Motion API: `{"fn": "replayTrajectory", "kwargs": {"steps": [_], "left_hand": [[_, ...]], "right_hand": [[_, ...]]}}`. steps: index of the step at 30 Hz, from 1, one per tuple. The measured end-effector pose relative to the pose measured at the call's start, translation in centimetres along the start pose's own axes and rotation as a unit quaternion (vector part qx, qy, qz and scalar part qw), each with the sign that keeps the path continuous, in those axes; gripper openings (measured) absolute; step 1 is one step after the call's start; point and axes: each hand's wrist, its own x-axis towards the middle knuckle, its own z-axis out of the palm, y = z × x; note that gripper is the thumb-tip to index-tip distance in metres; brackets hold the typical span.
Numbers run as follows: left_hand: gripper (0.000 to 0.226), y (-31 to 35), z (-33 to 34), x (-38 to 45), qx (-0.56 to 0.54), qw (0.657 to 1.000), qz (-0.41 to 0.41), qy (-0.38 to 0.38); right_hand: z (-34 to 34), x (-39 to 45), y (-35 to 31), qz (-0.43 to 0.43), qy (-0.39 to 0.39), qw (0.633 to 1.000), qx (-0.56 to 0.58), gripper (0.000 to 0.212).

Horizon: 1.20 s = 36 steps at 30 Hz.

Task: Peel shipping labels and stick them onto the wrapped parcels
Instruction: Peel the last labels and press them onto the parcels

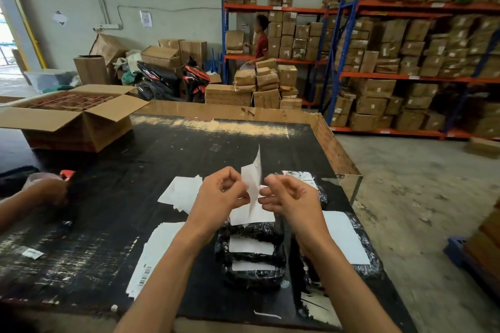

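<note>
Both hands pinch one shipping label (253, 181) above the black table (162, 159). In the head view, the left hand (220, 192) holds one layer between thumb and fingers, and the right hand (286, 197) pinches the other layer, so the white sheet stands up between them and opens like a thin V. I judge that the backing paper is now coming off the sticky part. Directly below the hands lie the wrapped parcels (253, 257), dark and shiny, in a small stack, and several already carry white labels. One more labelled parcel (349, 238) lies just beside them on the right. Loose white sheets (181, 192) rest on the table at the left of the hands.

To do this step well, the person should pull the two layers apart slowly and evenly, keeping the fingers only at the edge, so that the glue side does not fold onto itself. Then the label should go flat on the top parcel.

At the far left, another person's hand (51, 192) rests on the table.
</note>
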Motion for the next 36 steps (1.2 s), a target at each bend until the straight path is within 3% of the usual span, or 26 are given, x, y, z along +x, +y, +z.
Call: {"fn": "replayTrajectory", "kwargs": {"steps": [6,12,15,22,30,36], "left_hand": [[0.017,1.0,-0.3,-0.3,-0.117,0.988,-0.029,-0.092],[0.023,0.7,-0.9,-0.4,-0.145,0.982,-0.037,-0.113],[0.027,0.2,-1.0,-0.4,-0.146,0.985,-0.039,-0.078],[0.011,-2.2,-0.6,1.2,-0.119,0.989,-0.075,0.045],[0.014,-4.0,-2.6,4.1,0.005,0.986,-0.087,0.140],[0.014,-4.8,-4.7,6.8,-0.001,0.982,-0.101,0.160]], "right_hand": [[-0.1,-0.8,-0.1,-0.075,0.027,0.991,-0.112,0.039],[0.1,-2.4,-0.1,-0.059,0.010,0.995,-0.081,0.027],[0.2,-2.9,0.5,-0.039,0.009,0.998,-0.049,0.020],[1.5,-3.4,1.7,-0.001,0.139,0.990,0.025,0.005],[-0.6,-2.3,1.6,0.113,0.144,0.977,0.111,0.009],[-2.6,-1.1,0.8,0.136,0.149,0.973,0.116,0.013]]}}
